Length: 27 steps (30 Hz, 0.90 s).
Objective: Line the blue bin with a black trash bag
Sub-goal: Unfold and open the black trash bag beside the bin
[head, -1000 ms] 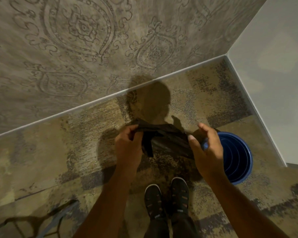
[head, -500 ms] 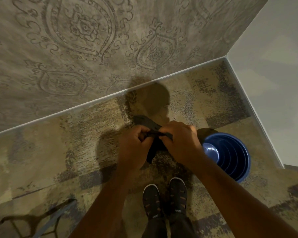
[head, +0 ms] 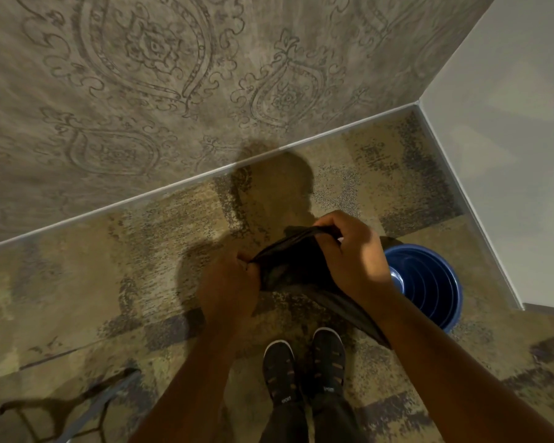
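A black trash bag (head: 296, 265) hangs in the air between both hands, above the carpet. My left hand (head: 227, 287) pinches its near left edge. My right hand (head: 352, 257) grips its far upper edge, and the rest of the bag trails down under my right forearm. The round blue bin (head: 429, 282) stands upright on the floor to the right of my hands, near the room's corner. Its inside is bare and its left rim is hidden behind my right hand.
A patterned wall (head: 173, 91) runs across the back and a plain white wall (head: 509, 155) closes the right side. My two dark shoes (head: 304, 369) stand on the mottled carpet below the bag. A metal frame (head: 103, 401) lies at the bottom left.
My hands were together on the bunched bag half a second ago. They have drawn apart, the right one up and away, and the bag is stretched wider between them.
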### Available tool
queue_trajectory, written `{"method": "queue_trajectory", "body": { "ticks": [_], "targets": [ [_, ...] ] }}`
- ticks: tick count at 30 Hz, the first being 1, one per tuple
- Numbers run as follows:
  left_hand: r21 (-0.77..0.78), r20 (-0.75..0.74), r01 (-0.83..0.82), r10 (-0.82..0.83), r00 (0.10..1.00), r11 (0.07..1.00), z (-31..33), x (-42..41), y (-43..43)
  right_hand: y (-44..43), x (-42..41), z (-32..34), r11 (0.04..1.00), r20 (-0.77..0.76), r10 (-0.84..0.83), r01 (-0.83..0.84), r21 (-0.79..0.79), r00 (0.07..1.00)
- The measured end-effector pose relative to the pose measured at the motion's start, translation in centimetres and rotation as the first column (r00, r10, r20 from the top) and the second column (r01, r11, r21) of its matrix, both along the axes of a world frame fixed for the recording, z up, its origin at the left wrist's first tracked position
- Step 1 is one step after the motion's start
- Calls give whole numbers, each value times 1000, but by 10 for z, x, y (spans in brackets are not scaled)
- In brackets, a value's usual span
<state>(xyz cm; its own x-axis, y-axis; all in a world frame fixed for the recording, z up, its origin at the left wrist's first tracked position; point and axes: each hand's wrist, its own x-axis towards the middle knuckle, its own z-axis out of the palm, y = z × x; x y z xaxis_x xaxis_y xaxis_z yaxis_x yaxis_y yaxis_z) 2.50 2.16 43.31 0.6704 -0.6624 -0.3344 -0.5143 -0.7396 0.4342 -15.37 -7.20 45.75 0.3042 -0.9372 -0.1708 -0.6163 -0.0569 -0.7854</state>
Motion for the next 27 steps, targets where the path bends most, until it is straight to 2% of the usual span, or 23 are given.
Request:
{"method": "queue_trajectory", "body": {
  "ticks": [3,5,8,10,12,14,16,18,21,25,27],
  "targets": [
    [67,23,-111,109,994,992,-2,5,4,0,-9,-3,1000,-13,-16,16,25,1000],
    [53,-26,-195,196,980,979,-5,11,7,1,-15,-5,999,-25,-19,20,47,1000],
    [-14,-170,-333,326,930,943,-14,19,7,4,-26,-7,998,-30,-40,41,42,999],
    [-59,-332,-426,384,861,903,-17,18,5,5,-30,-8,996,-19,-68,69,63,997],
    [-20,-548,-497,407,731,868,-17,10,1,7,-31,-9,992,12,-80,79,97,997],
    [136,-729,-516,438,526,846,-16,-5,-1,9,-30,-9,990,60,-84,76,118,995],
    [304,-822,-444,468,325,843,-14,-17,-1,10,-28,-8,986,106,-103,88,138,989],
    [390,-838,-369,491,238,844,-14,-28,-1,11,-30,-6,983,131,-128,108,151,983],
    [413,-824,-361,512,243,836,-26,-37,1,10,-36,-4,975,146,-183,161,152,972],
    [344,-789,-498,532,306,796,-35,-31,7,7,-47,-5,949,97,-281,261,178,955],
    [268,-743,-562,539,397,783,-35,-23,6,6,-50,-6,941,61,-314,302,154,948]
  ]
}}
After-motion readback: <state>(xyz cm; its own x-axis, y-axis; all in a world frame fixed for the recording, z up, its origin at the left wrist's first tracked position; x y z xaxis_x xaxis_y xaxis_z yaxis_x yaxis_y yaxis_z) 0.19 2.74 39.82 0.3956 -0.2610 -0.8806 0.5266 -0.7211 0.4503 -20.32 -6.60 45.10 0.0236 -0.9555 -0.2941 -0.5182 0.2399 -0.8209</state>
